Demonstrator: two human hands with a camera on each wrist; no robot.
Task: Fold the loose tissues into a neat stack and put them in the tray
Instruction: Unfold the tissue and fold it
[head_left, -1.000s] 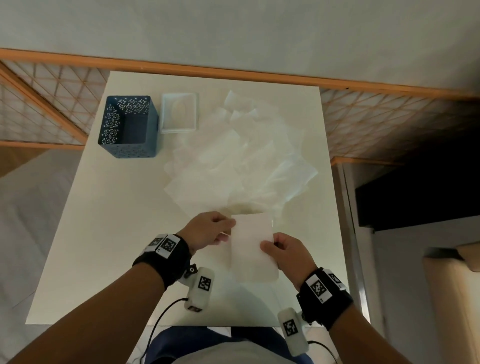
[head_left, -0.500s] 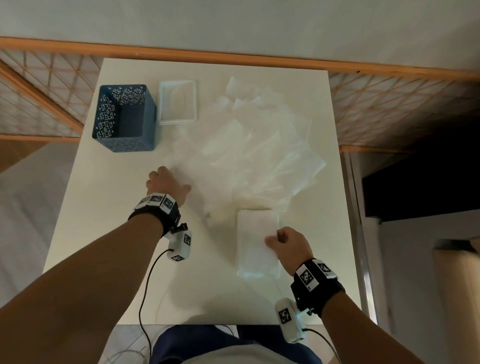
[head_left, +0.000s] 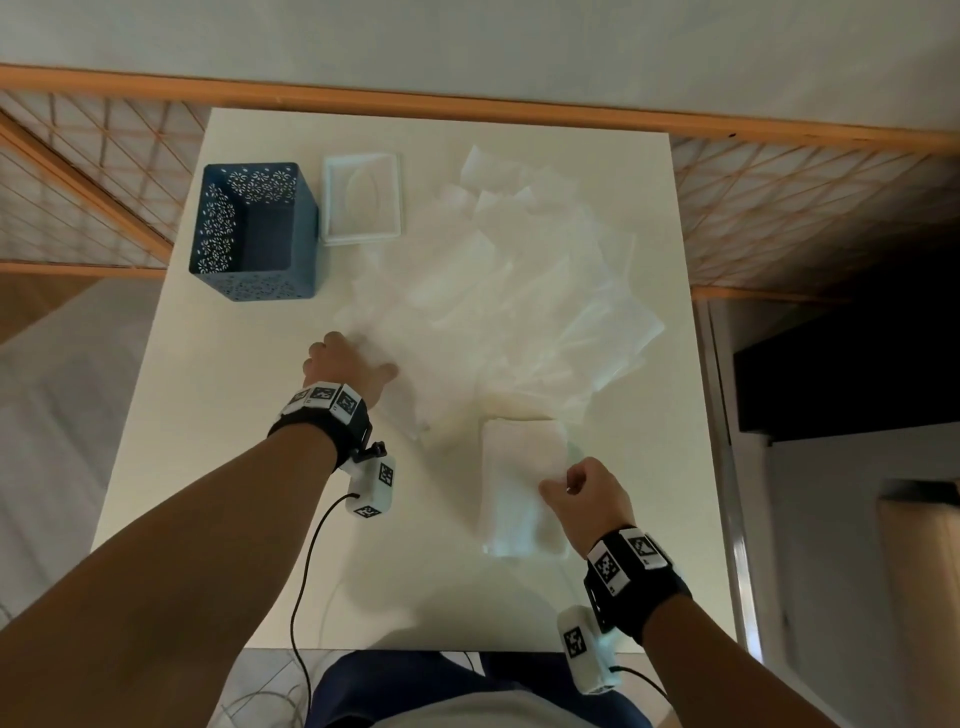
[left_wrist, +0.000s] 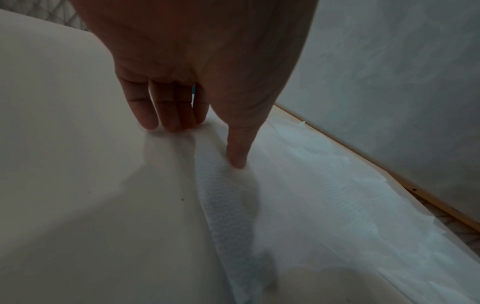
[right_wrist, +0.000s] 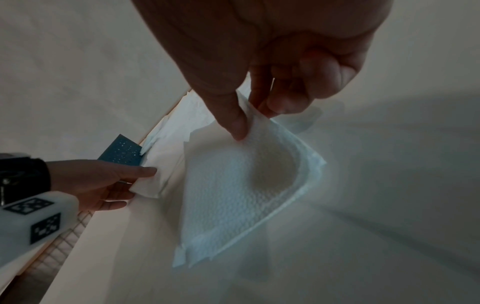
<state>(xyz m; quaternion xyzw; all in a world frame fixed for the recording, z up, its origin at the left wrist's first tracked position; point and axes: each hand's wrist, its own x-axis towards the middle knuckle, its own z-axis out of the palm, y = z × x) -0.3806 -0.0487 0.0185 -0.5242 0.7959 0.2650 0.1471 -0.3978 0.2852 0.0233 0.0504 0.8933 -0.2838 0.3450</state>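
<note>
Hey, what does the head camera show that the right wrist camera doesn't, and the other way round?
Head view only: the white tray beside the blue basket, and the whole spread of loose tissues.
Right wrist view only: the right hand with thumb and finger pinching the folded tissue's edge.
Both: the left hand on a loose tissue at the pile's edge, and the table.
</note>
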